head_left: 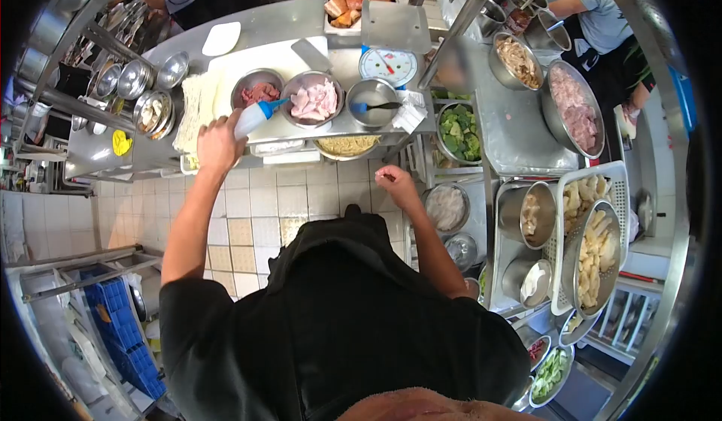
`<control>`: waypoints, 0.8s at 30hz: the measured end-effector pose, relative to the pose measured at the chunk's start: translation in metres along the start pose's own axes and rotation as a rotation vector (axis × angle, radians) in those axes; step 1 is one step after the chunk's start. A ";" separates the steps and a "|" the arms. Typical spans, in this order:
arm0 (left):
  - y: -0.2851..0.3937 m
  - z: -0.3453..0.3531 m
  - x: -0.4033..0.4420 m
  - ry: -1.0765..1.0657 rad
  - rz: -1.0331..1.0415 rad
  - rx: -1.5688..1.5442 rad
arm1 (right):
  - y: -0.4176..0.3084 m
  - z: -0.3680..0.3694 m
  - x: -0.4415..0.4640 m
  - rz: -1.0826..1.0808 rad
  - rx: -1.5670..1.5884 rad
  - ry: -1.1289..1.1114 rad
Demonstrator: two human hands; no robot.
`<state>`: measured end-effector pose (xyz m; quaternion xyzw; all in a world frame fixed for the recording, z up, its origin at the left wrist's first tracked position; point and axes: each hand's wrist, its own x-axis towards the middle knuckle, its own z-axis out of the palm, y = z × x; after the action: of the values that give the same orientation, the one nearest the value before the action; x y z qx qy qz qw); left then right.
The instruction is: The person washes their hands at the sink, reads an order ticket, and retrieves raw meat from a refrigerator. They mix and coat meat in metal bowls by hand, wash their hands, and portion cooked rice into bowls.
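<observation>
My left hand (218,144) is wrapped round a squeeze bottle (249,122) with a blue cap. The bottle is tilted, its nozzle pointing right to the rim of a metal bowl (314,125) of pale raw meat pieces (314,99). Directly behind the bottle is a second bowl with darker red meat (261,93). My right hand (396,186) hangs over the floor in front of the counter, fingers curled in, with nothing visible in it. To the right of the meat bowls sits a metal bowl (371,89) with a blue-and-black brush (372,107) across it.
A dial scale (388,65) stands behind the brush bowl. Cloths (197,113) lie left of the meat. Broccoli (459,131), a large bowl of pink meat (573,109) and a colander (599,259) are on my right. Two people work beyond the counters; one's sleeve (602,19) shows.
</observation>
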<state>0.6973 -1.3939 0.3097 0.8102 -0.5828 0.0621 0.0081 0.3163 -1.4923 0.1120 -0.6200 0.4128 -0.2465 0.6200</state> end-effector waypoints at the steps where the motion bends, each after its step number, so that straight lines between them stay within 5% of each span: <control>1: -0.002 0.008 -0.003 0.036 -0.042 -0.114 | 0.001 -0.001 -0.001 -0.027 -0.014 -0.013; 6: 0.045 0.002 0.011 0.263 -0.149 -1.185 | 0.020 -0.005 0.004 -0.037 0.020 -0.013; 9: 0.100 -0.069 0.035 0.273 -0.099 -1.417 | 0.011 -0.004 0.009 -0.068 -0.006 -0.045; 13: 0.171 -0.187 0.082 0.310 0.328 -1.665 | -0.007 0.004 0.022 -0.090 0.004 -0.069; 17: 0.224 -0.274 0.172 0.582 0.576 -1.320 | -0.030 0.014 0.028 -0.097 0.041 -0.080; 19: 0.246 -0.306 0.203 0.741 0.761 -1.384 | -0.040 0.019 0.027 -0.098 0.064 -0.084; 24: 0.267 -0.317 0.255 1.131 0.687 -0.798 | -0.053 0.022 0.019 -0.078 0.020 -0.086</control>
<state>0.4952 -1.6927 0.6367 0.3647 -0.6868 0.2508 0.5765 0.3552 -1.5011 0.1568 -0.6394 0.3585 -0.2478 0.6334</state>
